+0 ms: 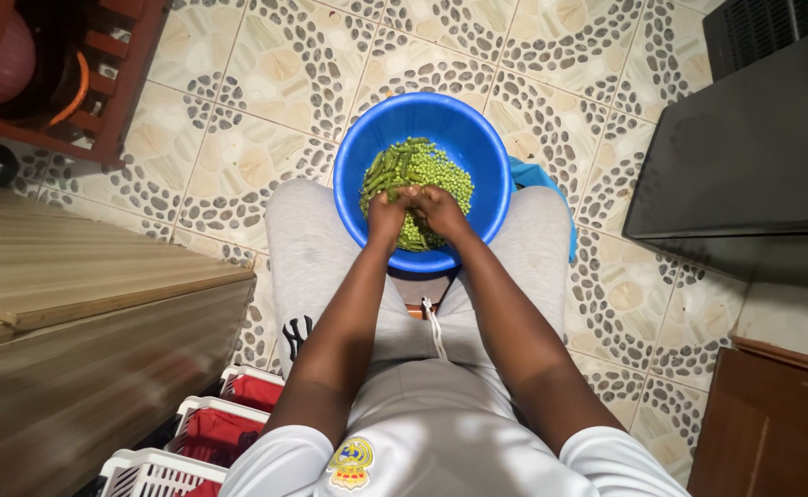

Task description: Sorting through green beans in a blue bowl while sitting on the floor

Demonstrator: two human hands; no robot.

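Note:
A blue plastic bowl rests between my knees, holding loose green peas and several green pea pods. My left hand and my right hand are both inside the bowl, side by side at its near edge, fingertips meeting over one pea pod. Both hands pinch that pod together; the pod itself is mostly hidden by my fingers. More pods show under my hands near the bowl's near wall.
A wooden counter runs along my left. A dark cabinet stands at the right, with a brown wooden piece below it. White baskets with red lining sit by my left hip. Patterned floor tiles lie beyond the bowl.

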